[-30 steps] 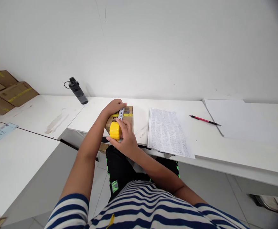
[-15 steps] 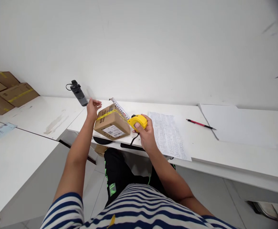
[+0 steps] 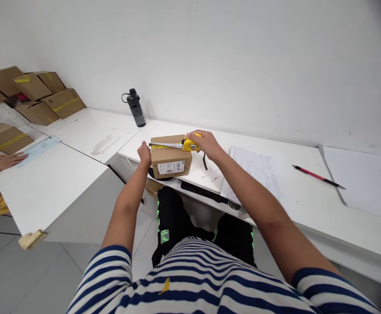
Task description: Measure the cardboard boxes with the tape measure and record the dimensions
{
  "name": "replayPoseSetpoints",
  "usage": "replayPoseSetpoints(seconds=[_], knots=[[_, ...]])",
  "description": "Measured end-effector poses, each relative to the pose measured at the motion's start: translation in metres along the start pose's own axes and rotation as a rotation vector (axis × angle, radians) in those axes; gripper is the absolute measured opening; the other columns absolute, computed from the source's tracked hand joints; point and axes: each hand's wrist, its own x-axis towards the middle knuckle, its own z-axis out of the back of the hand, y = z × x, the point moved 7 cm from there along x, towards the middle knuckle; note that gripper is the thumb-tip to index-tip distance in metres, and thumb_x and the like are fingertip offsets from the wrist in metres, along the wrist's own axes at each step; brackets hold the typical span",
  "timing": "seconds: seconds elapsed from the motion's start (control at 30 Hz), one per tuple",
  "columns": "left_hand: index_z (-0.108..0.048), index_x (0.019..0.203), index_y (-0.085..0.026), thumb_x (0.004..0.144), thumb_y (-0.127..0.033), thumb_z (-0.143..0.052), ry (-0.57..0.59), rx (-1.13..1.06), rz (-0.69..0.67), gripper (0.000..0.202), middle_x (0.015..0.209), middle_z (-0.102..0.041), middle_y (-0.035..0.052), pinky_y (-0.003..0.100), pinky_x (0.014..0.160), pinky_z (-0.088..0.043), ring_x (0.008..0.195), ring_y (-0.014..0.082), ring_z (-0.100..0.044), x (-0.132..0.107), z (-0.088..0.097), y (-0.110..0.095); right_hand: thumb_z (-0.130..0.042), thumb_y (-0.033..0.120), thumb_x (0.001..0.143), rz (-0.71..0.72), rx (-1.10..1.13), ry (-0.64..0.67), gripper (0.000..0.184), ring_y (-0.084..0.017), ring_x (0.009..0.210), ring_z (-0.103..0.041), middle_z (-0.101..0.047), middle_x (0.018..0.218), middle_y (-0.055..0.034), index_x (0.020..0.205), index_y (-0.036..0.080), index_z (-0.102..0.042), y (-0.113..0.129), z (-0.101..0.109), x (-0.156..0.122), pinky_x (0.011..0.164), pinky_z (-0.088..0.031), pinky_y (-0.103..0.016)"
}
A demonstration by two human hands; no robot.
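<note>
Cardboard box (image 3: 171, 156), one, taped in yellow, on the near edge of the white desk (image 3: 296, 194), printed label (image 3: 171, 168) toward the wearer. Compared with half a second ago: box turned, so that the label now faces the wearer more squarely; tape measure (image 3: 190, 144), yellow, shifted from the box's far right side, its blade (image 3: 167, 145) now running left to right over the top. View swung leftward, bringing in more stacked boxes (image 3: 64, 104) and a co-worker's hands (image 3: 8, 161).

Hands, two, bare, set apart at opposite sides of the box. Left hand (image 3: 144, 154): fingers curled, beside the box's upper left edge near the blade's free end; whether it grips either, cannot tell. Right hand (image 3: 207, 144): clamped on the tape measure's case at the upper right edge, forearm slanting across the written sheet (image 3: 252, 168). Dark strap (image 3: 205, 162) hanging below the right hand.

Also on the desk: dark bottle (image 3: 136, 109), upright near the white wall (image 3: 242, 65); red-and-black pen (image 3: 317, 176), its tip over blank paper (image 3: 363, 179). Adjoining white table (image 3: 53, 187) at left, bearing a pale blue sheet (image 3: 39, 150). Floor (image 3: 7, 274), grey tile.
</note>
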Motion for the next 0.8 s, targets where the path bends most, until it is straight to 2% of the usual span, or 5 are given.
replayPoseSetpoints(seconds=[0.07,0.27,0.47,0.6,0.8], knots=[[-0.044,0.066,-0.024,0.104,-0.037,-0.044,0.039,-0.030,0.032,0.041,0.056,-0.041,-0.0032,0.025,0.058,-0.040,0.056,0.0159,-0.048,0.000,0.001,0.000,-0.077,0.050,0.077,-0.008,-0.077,0.043,0.033,-0.015,0.071,-0.059,-0.074,0.085,-0.0048,0.089,0.020,-0.079,0.008,-0.002,0.004,0.048,-0.041,-0.021],[-0.061,0.091,-0.023,0.099,-0.058,-0.048,0.382,-0.032,0.132,0.038,0.092,-0.071,0.0074,0.033,0.074,-0.052,0.083,0.0229,-0.067,0.002,-0.006,-0.020,-0.074,0.040,0.081,0.038,-0.211,0.135,0.022,-0.015,0.072,-0.059,-0.074,0.088,-0.0056,0.086,0.019,-0.079,0.021,-0.003,0.017,0.050,-0.041,-0.022],[-0.063,0.090,-0.022,0.099,-0.066,-0.050,0.431,0.294,-0.003,0.047,0.109,-0.076,0.0117,0.037,0.084,-0.051,0.101,0.0271,-0.069,0.007,-0.032,-0.044,-0.071,0.034,0.082,0.060,-0.177,0.188,0.017,-0.014,0.072,-0.060,-0.074,0.087,-0.0058,0.084,0.019,-0.077,0.021,0.005,0.025,0.052,-0.044,-0.023],[-0.064,0.088,-0.021,0.098,-0.071,-0.048,0.515,0.350,-0.045,0.054,0.106,-0.077,0.0121,0.035,0.084,-0.053,0.097,0.0255,-0.072,-0.002,-0.057,-0.042,-0.072,0.035,0.082,0.040,-0.117,0.165,0.017,-0.014,0.072,-0.061,-0.074,0.087,-0.0053,0.084,0.019,-0.077,0.013,0.013,0.026,0.052,-0.045,-0.022],[-0.065,0.092,-0.021,0.103,-0.067,-0.041,0.444,0.682,-0.295,0.053,0.117,-0.076,0.0134,0.038,0.091,-0.051,0.108,0.0298,-0.070,-0.020,-0.061,-0.053,-0.079,0.046,0.082,0.012,-0.058,0.183,0.025,-0.014,0.069,-0.061,-0.071,0.079,-0.0019,0.084,0.021,-0.075,-0.004,0.019,0.032,0.049,-0.045,-0.021]])
